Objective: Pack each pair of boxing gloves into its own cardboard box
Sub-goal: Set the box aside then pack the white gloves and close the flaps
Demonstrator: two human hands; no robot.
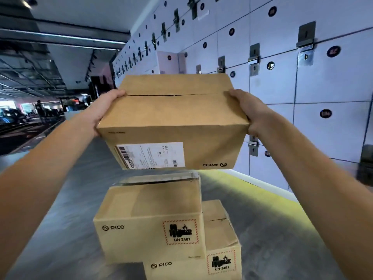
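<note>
Cardboard box (173, 118) (closed) aloft — left hand (107, 111), right hand (249, 113) clasp opposite ends.

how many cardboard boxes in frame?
3. A held box between left hand and right hand; a second box below it; a third box lower, against the second's right side. More may be hidden beneath.

The scene was evenly lit, and a yellow glow was cast on the floor (272, 229). Edges were bent by wide-angle distortion.
</note>
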